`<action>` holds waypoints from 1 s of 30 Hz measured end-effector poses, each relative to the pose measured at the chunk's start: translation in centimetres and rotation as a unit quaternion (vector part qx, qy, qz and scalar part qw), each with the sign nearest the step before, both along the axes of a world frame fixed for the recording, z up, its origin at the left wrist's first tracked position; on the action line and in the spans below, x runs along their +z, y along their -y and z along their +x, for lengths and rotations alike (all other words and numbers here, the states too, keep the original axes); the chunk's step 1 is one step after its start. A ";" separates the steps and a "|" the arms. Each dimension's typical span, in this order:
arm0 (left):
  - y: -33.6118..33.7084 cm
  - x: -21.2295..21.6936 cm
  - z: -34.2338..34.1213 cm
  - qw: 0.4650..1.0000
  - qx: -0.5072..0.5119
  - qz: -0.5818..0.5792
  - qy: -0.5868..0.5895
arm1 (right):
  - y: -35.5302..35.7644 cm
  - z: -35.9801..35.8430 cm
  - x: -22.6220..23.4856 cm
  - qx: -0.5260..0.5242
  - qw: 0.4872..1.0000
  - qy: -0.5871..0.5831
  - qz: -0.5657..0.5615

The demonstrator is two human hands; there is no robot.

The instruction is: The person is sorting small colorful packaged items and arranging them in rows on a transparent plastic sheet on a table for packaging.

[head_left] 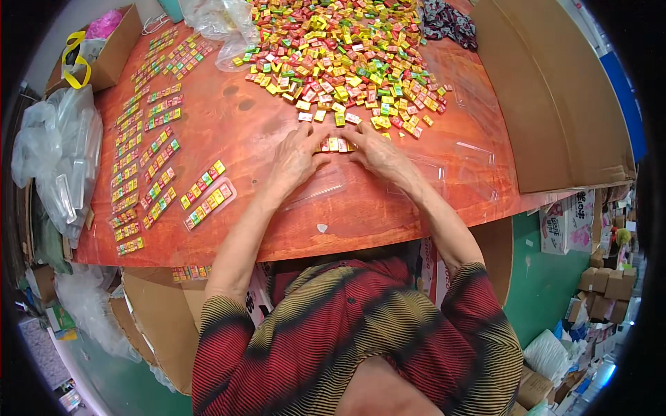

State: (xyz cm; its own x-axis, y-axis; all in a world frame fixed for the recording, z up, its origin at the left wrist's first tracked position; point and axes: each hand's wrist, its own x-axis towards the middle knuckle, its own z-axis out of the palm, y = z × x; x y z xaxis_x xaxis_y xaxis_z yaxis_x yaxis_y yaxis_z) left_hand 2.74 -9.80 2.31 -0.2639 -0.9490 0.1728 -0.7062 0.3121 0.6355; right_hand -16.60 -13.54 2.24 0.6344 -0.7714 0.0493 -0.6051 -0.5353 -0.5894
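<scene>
A short row of small colourful boxes (334, 145) lies on the red table in front of me, between my two hands. My left hand (297, 158) curls its fingers against the left end of the row. At the right end, my right hand (377, 150) presses with bent fingers, so both hands grip the row together. Parts of the row's ends are hidden by the fingers. Just beyond my fingertips spreads a big heap of loose small boxes (347, 52) in red, yellow and green. Close to my left hand lies a clear plastic tray (316, 188).
More clear trays (479, 154) lie to the right. On the left stand many lined-up rows of boxes (125, 177), one in a clear tray (210, 203). Plastic bags (59, 149) hang at the left edge. A tall cardboard panel (555, 97) borders the right side.
</scene>
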 end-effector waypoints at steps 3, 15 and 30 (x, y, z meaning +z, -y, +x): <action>0.0 -0.3 -0.7 0.998 0.030 -0.022 0.057 | -0.3 0.6 -0.2 -0.001 1.000 0.000 -0.020; -6.4 1.8 0.2 0.994 0.088 -0.064 -0.009 | -4.1 2.4 1.5 0.053 0.998 0.006 -0.024; -12.6 -1.5 0.7 0.955 0.155 -0.093 0.237 | -11.1 3.6 -2.3 0.022 0.988 -0.028 -0.152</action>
State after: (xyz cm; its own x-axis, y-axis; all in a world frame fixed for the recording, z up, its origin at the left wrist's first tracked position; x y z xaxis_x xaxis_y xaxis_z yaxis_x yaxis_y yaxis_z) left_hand 3.49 2.79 0.86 -0.0655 -0.9586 0.2770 -0.9773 0.1177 0.1761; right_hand -12.96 -2.44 -0.01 0.6754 -0.6981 0.2378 -0.6043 -0.7087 -0.3641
